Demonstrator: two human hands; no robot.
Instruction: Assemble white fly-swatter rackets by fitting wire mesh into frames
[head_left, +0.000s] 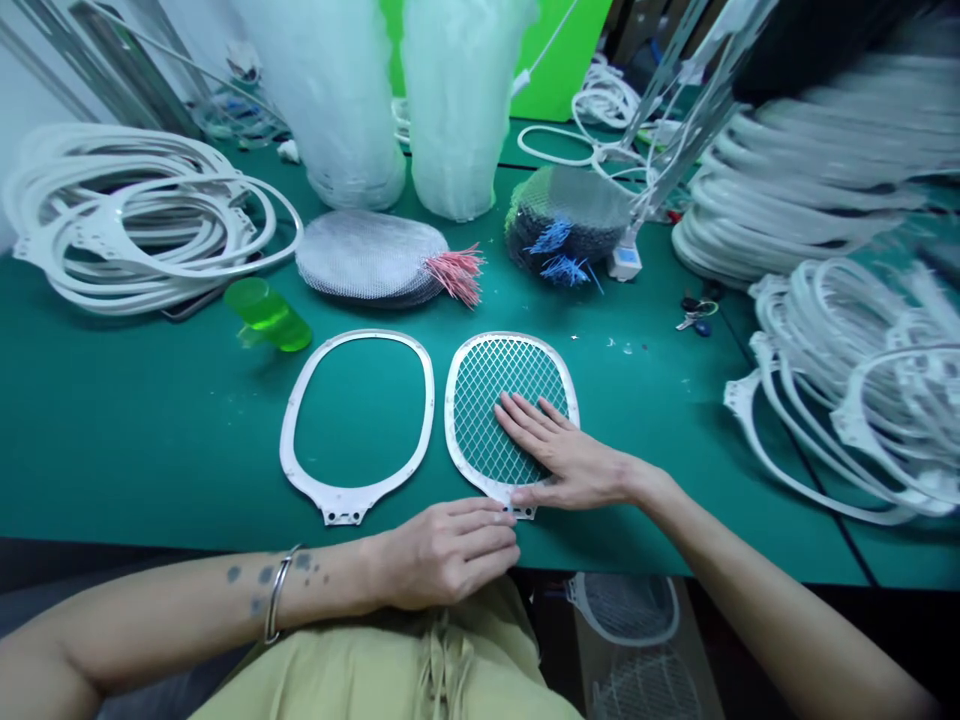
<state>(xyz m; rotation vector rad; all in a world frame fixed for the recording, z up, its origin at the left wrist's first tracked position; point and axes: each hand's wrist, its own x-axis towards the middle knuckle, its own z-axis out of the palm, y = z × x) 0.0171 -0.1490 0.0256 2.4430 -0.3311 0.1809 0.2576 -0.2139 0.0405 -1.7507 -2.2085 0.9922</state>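
Note:
A white racket-shaped plastic frame (452,400) lies on the green table, with a white wire mesh (484,395) inside its ring. My right hand (574,462) rests flat on that mesh, fingers stretched towards the middle and thumb near the frame's neck. At the neck, my left hand (454,550) has its fingers curled together; a small light-blue bit shows at the fingertips, too small to name. Just to the left lies a second white frame (291,420), with no mesh in its ring.
Behind are a stack of round mesh sheets (367,255) with red ties, a darker stack (574,215) with blue ties, and a green cup (270,315) on its side. White frames are piled at left (142,225) and right (862,400). Keys (696,315) lie at right.

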